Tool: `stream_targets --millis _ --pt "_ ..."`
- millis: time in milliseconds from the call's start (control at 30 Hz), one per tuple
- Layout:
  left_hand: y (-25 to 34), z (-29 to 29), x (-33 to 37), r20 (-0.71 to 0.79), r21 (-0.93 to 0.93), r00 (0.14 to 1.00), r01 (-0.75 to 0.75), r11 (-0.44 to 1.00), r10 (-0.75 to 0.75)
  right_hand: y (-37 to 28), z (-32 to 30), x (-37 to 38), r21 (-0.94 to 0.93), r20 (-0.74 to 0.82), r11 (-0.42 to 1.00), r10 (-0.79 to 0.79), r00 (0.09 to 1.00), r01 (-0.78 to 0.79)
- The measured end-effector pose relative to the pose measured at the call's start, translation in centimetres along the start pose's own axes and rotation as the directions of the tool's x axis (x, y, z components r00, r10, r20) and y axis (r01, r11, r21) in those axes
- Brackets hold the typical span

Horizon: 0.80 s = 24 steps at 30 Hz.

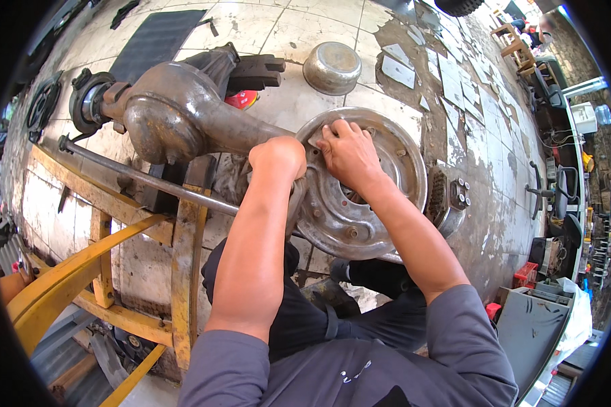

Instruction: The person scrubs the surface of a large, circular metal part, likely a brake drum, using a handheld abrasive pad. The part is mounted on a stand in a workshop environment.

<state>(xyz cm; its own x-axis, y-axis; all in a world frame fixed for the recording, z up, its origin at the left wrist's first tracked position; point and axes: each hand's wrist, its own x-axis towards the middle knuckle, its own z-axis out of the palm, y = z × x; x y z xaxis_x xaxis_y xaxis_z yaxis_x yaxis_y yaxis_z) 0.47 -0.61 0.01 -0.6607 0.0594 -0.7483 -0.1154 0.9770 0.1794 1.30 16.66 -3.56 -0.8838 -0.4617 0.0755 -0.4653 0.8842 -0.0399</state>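
A round steel brake backing plate stands in front of me at the end of a heavy axle housing. My right hand is on the upper face of the plate, its fingers curled and pressed together near the left rim. Whatever they pinch, if anything, is too small to make out. My left hand is bent over beside the plate's left edge, by the housing's tube. Its fingers are hidden behind the wrist. Grey, cloth-like material shows just left of that hand.
A yellow metal frame stands at the left, with a long steel rod across it. An upturned metal basin sits beyond the plate. Right of the plate lies a bolted metal part. Broken tiles cover the far floor.
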Motion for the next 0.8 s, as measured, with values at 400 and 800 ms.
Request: stream_targets --millis 400,800 --pt "0.0 0.1 0.1 0.019 0.025 1.000 0.019 0.999 -0.020 1.7 -1.3 -2.1 -0.018 -0.042 0.998 0.053 0.998 -0.054" --pt "0.1 0.3 0.4 -0.007 0.037 1.000 0.008 0.999 -0.008 4.0 -2.3 -0.5 -0.112 0.009 0.983 -0.148 0.989 0.148"
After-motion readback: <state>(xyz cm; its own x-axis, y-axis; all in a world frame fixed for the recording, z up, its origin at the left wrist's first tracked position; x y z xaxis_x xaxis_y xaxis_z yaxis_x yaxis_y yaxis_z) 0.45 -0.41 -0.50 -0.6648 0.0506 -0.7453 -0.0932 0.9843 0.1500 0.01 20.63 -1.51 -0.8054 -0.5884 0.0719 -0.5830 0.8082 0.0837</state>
